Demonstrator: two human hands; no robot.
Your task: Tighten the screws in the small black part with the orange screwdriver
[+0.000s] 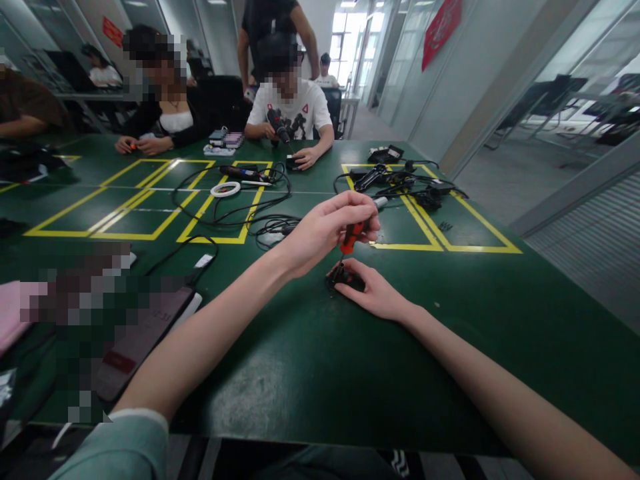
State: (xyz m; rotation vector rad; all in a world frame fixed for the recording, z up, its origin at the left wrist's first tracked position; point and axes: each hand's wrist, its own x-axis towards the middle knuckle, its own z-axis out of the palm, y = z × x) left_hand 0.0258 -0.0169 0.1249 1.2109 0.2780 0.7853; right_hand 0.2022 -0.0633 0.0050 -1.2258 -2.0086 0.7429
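Note:
My left hand (pixel 330 227) is closed around a small screwdriver with an orange-red handle (pixel 353 237), held nearly upright with its tip pointing down. Below it my right hand (pixel 373 290) rests on the green table (pixel 310 360), fingers pressed on a small black part (pixel 343 277). The screwdriver tip meets that black part. Most of the part is hidden under my fingers.
Black cables (pixel 235 207), a white ring (pixel 225 189) and black devices (pixel 400 180) lie inside yellow taped squares further back. A phone (pixel 140 340) lies at the left. Two seated people work at the far edge; another person stands behind them.

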